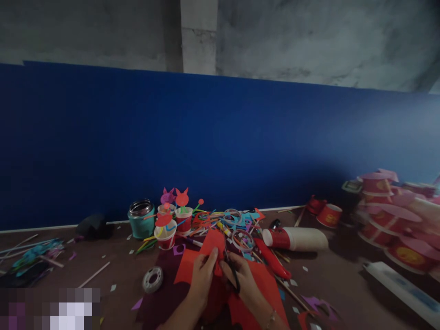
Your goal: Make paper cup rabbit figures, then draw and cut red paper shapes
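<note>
My left hand (203, 269) pinches a folded-looking piece of red paper (213, 242) upright between thumb and fingers. My right hand (243, 278) is closed around dark-handled scissors (235, 276), whose blades lie along the paper's right edge. Exactly where the blades meet the paper is hard to make out. Beneath both hands lie larger red sheets (266, 285) and a dark purple sheet (161, 293). Just beyond them stand paper cups (184, 222) with cut-paper animal heads on top. A glossy long red object (273, 260) lies right of my right hand.
A tape roll (152, 279) lies to the left, with a teal jar (141, 222) behind it. Loose colourful strips (209, 221) heap near the blue partition (220, 137). Stacked paper cups (304, 239) lie sideways. Red cup crafts (393, 220) crowd the right, near a whitish long box (402, 293).
</note>
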Motion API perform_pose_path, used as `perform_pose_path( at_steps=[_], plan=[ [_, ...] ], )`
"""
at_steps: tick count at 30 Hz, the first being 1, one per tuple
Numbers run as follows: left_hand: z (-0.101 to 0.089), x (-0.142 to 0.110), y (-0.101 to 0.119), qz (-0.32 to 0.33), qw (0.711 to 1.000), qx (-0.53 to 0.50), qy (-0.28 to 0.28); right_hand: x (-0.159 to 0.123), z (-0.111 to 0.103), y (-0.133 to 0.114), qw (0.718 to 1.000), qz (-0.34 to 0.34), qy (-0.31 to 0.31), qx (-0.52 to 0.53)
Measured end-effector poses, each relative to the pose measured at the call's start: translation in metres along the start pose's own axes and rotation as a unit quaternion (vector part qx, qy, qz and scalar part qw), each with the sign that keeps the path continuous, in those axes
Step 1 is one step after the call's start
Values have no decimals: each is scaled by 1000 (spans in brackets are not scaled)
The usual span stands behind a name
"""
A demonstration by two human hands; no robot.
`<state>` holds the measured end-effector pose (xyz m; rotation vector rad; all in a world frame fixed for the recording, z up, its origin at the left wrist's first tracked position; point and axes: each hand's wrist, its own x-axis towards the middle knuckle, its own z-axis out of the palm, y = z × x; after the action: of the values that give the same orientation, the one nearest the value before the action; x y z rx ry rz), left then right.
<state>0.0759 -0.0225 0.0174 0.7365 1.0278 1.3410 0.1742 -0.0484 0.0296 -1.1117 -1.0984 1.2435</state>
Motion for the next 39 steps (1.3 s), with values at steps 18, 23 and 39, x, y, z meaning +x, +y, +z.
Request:
perform_pose_path(
  at_steps=[18, 23, 39],
  plan=[
    [-8, 7, -6, 40, 999, 18, 21, 2, -2, 3, 999, 8, -21, -45],
    [-10, 9, -7, 61, 997, 36, 4, 2, -4, 5, 999, -8, -28, -28],
    [-8, 5, 5, 66, 997, 34, -30, 4, -5, 6, 999, 18, -20, -35]
  ],
)
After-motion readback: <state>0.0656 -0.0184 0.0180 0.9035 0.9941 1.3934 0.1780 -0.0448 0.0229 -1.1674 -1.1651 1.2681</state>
